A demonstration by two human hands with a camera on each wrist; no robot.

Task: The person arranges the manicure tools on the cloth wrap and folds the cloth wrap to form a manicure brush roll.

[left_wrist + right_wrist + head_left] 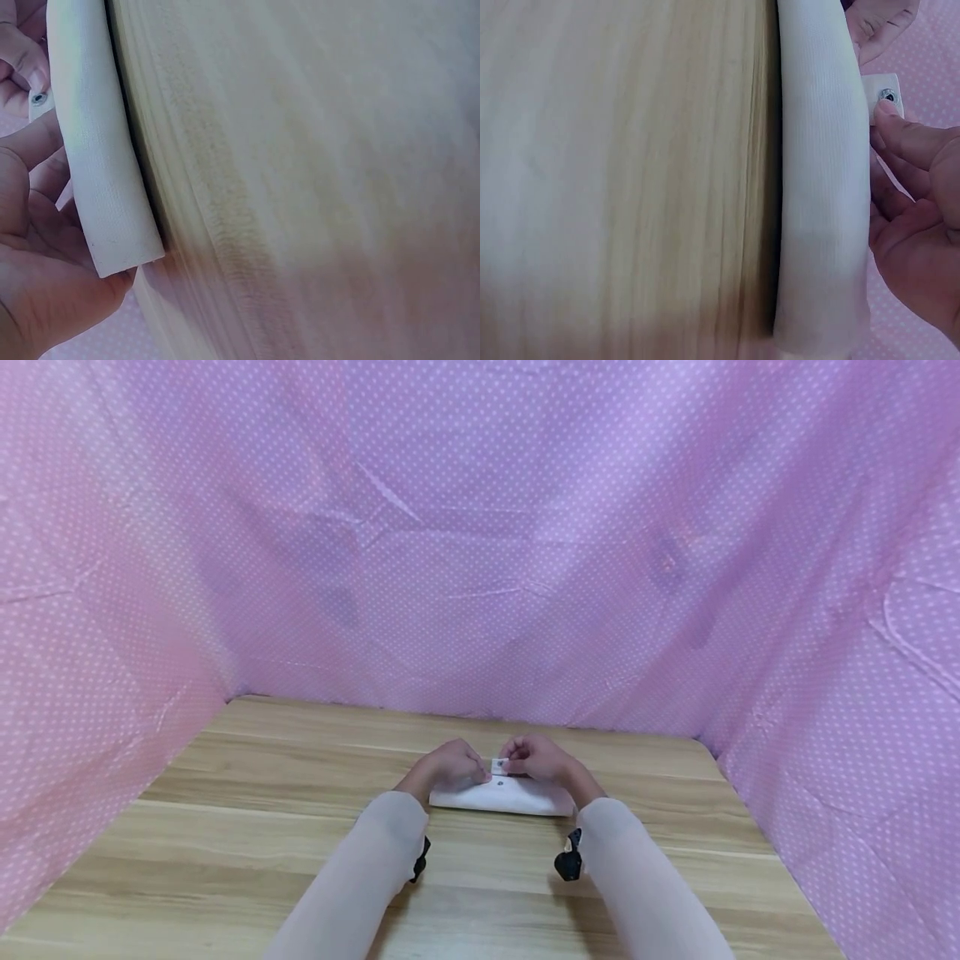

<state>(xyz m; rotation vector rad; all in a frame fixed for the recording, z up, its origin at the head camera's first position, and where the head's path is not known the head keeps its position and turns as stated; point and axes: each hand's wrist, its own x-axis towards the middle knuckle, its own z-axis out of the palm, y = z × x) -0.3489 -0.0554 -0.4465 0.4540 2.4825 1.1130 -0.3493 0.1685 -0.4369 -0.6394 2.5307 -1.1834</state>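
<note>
A white rolled-up fabric case [495,800] lies crosswise on the table, one metal snap showing on its top. From its far edge sticks up a short white tab [874,88] with a metal snap. My right hand [542,760] pinches this tab between thumb and fingers; in the right wrist view, the thumb of the right hand [922,191] lies just beside the tab's snap. My left hand [455,763] holds the left part of the case near the tab. The left wrist view shows the left hand [49,262] behind the case [105,157], some fingertips hidden by it.
The wooden table [285,860] extends around the case on all sides. Pink polka-dot cloth [480,568] hangs behind the table and along both sides. Black straps or devices [568,857] sit at both wrists, below the light sleeves [645,885].
</note>
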